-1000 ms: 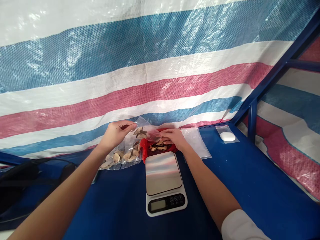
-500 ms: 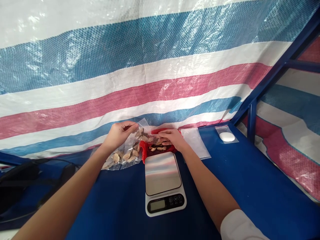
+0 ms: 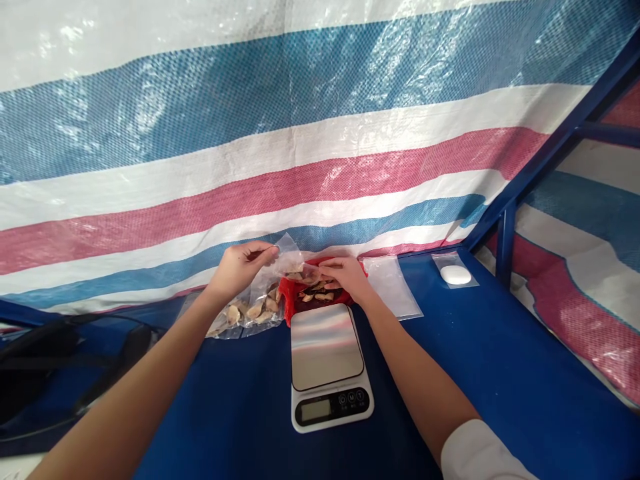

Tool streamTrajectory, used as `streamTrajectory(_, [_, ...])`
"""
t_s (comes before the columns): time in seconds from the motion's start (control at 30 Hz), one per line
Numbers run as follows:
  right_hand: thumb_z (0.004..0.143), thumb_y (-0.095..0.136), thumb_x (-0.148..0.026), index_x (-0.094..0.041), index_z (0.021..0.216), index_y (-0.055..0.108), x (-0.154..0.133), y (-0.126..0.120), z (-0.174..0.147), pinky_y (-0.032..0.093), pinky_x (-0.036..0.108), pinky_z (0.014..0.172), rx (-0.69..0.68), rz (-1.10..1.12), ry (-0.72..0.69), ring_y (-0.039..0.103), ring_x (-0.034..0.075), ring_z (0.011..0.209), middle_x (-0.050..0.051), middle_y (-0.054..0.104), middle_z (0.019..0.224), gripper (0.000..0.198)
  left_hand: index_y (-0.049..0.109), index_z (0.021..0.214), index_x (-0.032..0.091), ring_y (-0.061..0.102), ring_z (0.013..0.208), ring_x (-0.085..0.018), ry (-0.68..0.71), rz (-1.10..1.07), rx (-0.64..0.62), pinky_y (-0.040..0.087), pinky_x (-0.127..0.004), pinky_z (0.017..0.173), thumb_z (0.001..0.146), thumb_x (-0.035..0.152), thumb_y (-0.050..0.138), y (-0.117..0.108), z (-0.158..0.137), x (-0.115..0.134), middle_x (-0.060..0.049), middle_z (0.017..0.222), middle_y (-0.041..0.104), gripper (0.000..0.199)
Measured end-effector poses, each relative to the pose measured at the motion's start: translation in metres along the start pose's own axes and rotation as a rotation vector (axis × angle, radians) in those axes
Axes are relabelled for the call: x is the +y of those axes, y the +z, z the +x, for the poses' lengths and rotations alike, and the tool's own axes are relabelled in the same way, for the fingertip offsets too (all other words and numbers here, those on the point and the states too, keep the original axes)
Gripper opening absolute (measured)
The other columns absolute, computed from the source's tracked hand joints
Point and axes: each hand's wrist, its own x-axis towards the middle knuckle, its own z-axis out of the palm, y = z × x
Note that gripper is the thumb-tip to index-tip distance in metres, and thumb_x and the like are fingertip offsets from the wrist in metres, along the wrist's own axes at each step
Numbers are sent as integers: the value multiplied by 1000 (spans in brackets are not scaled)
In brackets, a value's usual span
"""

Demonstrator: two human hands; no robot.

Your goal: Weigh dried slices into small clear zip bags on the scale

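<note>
My left hand (image 3: 243, 268) pinches the upper edge of a clear plastic bag (image 3: 289, 252), just left of a red bag (image 3: 289, 297). Fingers of my right hand (image 3: 346, 275) close on the other end of this clear bag, over the red bag. A few dried brown slices (image 3: 296, 273) show inside the clear bag between my hands. More dried slices (image 3: 320, 293) lie in the open red bag below. Beneath my left wrist rest filled clear bags (image 3: 257, 310) of pale dried slices. My right fingertips are partly hidden.
A kitchen scale (image 3: 327, 353) with a dark display stands in front of the red bag. Flat clear bags (image 3: 400, 287) and a white oval object in a small bag (image 3: 455, 274) lie to the right. Black straps (image 3: 115, 360) lie left. A striped tarp (image 3: 300, 153) hangs behind.
The slices in the held clear bag have slid right and down, toward the red bag. Both hands have stayed nearly in place.
</note>
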Motion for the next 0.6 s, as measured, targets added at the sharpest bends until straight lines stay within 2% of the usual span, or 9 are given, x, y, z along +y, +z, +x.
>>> streamTrajectory(0.17, [80, 77, -21, -17, 83, 76, -1, -1, 0, 64, 23, 62, 65, 5, 21, 74, 15, 70, 2, 76, 76, 5, 77, 89, 22, 71, 82, -25, -3, 32, -1, 55, -32, 73, 78, 70, 65, 1, -4, -9, -8, 91, 80, 51])
streamTrajectory(0.27, [81, 75, -17, -17, 81, 75, -4, -1, 0, 65, 24, 61, 103, -1, 18, 73, 14, 66, 2, 75, 73, 0, 77, 85, 22, 70, 75, -24, -43, 73, -2, 53, -31, 66, 77, 72, 64, -2, -8, -16, -8, 85, 79, 52])
streamTrajectory(0.37, [83, 74, -17, -17, 82, 75, -6, 0, -1, 65, 24, 60, 123, -7, 2, 73, 14, 67, 2, 75, 74, 2, 76, 80, 23, 70, 74, -23, -64, 78, 5, 52, -31, 65, 80, 71, 62, -4, -11, -17, -7, 79, 78, 51])
streamTrajectory(0.6, [83, 76, -28, -18, 89, 79, -2, 0, 0, 64, 23, 65, 19, 35, -11, 75, 15, 77, 5, 79, 84, 13, 76, 81, 23, 73, 80, -25, -26, 43, -25, 55, -33, 72, 81, 68, 62, 2, -9, -6, -6, 82, 79, 47])
